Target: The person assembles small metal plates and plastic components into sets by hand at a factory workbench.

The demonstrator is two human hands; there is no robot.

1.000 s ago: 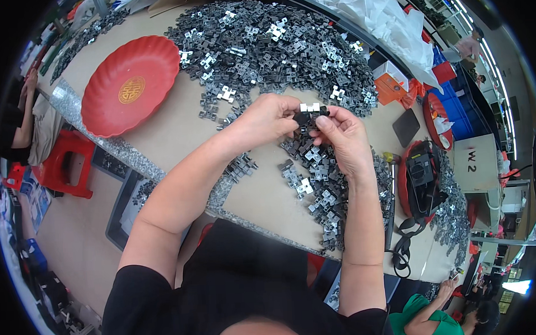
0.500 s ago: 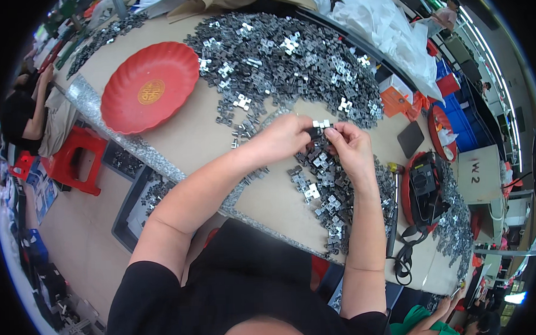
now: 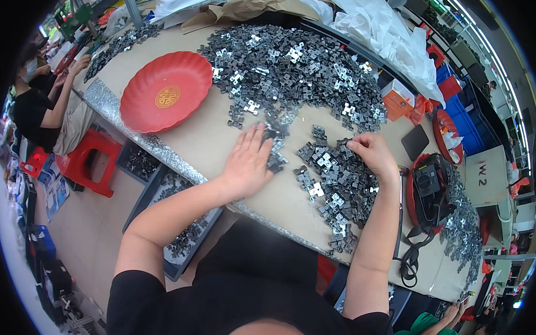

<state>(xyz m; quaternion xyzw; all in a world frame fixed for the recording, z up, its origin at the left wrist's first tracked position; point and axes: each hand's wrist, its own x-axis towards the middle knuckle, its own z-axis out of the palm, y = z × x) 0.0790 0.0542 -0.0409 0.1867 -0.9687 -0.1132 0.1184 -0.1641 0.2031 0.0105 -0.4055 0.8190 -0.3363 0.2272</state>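
Observation:
My left hand (image 3: 248, 162) lies flat with its fingers stretched out, palm down at the table. By its fingertips is a small cluster of grey metal clip-like pieces (image 3: 275, 158), blurred by motion. My right hand (image 3: 375, 155) has thumb and forefinger pinched together at the upper edge of a nearer heap of small metal pieces (image 3: 339, 188). Whether a piece sits in that pinch is too small to make out. Behind both hands spreads a larger heap of the same dark and silvery pieces (image 3: 300, 66).
A scalloped red dish (image 3: 186, 108) stands at the left. Below the table edge are grey trays (image 3: 176, 253) holding more pieces. To the right lie a dark flat pad (image 3: 414, 141), a black device (image 3: 428, 182) with a cord, and an orange-white box (image 3: 397, 98). Co-workers sit left and lower right.
My hands have come apart. The left moved left and down, opening flat beside the small cluster; the right shifted slightly right, over the nearer heap. The view has shifted a little.

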